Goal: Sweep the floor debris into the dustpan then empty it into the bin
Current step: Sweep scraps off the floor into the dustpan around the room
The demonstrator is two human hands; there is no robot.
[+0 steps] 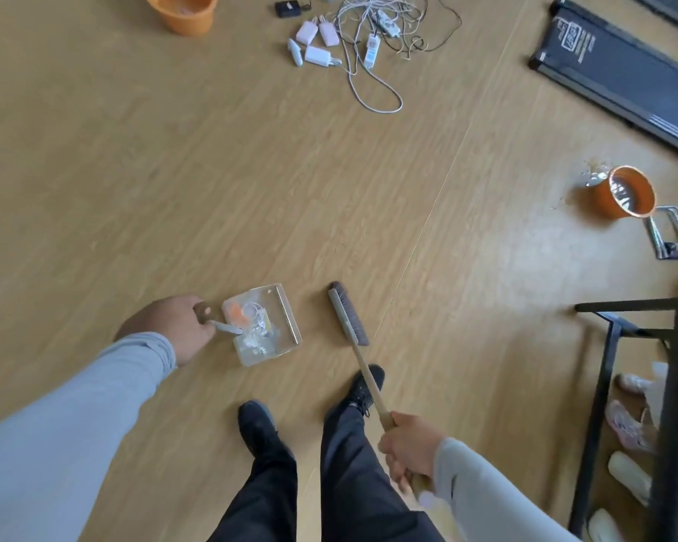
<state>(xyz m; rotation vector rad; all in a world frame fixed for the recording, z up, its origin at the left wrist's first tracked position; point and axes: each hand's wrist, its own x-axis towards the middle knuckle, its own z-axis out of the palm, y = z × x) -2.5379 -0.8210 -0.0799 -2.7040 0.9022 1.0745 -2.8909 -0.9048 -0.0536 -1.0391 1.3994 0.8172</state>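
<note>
A clear plastic dustpan point(288, 320) rests on the wooden floor, holding orange and white scraps of debris point(251, 318). My left hand point(175, 326) grips its grey handle at the pan's left side. My right hand point(410, 447) is closed around the wooden handle of a broom, whose brush head point(349, 312) lies on the floor just right of the dustpan, apart from it. An orange bin point(625, 191) stands far to the right, with white bits on the floor beside it. A second orange bin point(183, 11) sits at the top left edge.
A tangle of white cables, chargers and a power strip point(368, 37) lies at the top centre. A black treadmill point(619, 68) fills the top right. A black rack point(635, 385) with shoes stands at the right. A metal frame piece point(670, 234) lies by the right bin. My feet point(259, 424) are below the dustpan.
</note>
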